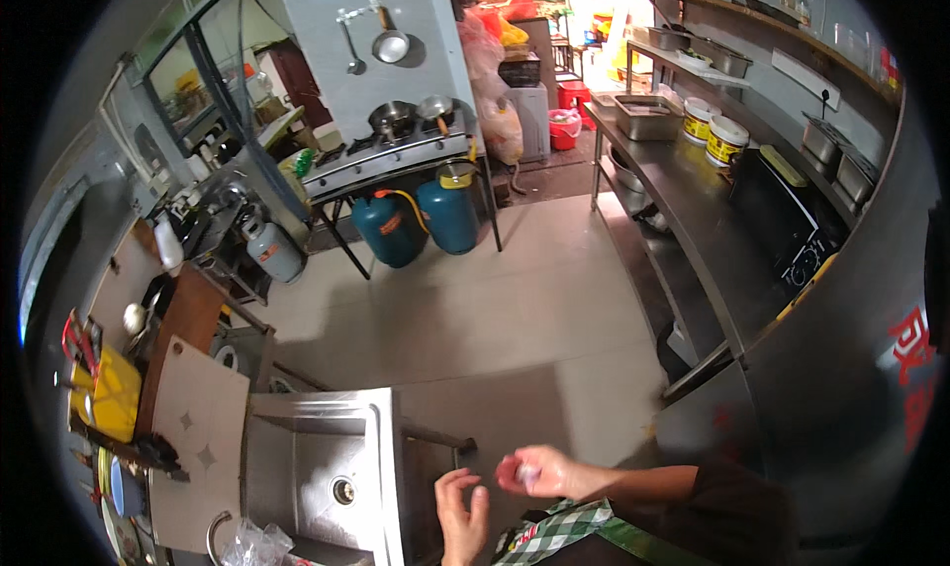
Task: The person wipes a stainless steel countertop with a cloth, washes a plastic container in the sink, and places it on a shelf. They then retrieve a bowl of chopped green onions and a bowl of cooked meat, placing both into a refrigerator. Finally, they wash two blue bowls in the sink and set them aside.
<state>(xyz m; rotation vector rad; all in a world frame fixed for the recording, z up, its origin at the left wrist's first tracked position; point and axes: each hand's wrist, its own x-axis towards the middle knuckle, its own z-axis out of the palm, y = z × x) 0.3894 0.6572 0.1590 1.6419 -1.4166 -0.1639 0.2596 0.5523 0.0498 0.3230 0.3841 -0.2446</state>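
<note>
My left hand [462, 518] is raised at the bottom of the head view, just right of the stainless steel sink [396, 455], its thumb and fingers apart and nothing seen in it. My right hand [545, 473] is a little further right, palm up with fingers curled around a small whitish thing [528, 473], too blurred to name. The two hands do not touch. Below them is a green-and-white checked apron [557, 532]. A clear plastic bag [256, 544] lies by the curved faucet [215, 532] at the sink's near left.
A gas stove [393, 158] with pans stands ahead, gas cylinders [449, 213] under it. Along the right runs a steel worktable [690, 210] with tubs and a metal tray [649, 124]. At the left, a yellow utensil container [115, 391] stands by a wooden board [182, 321].
</note>
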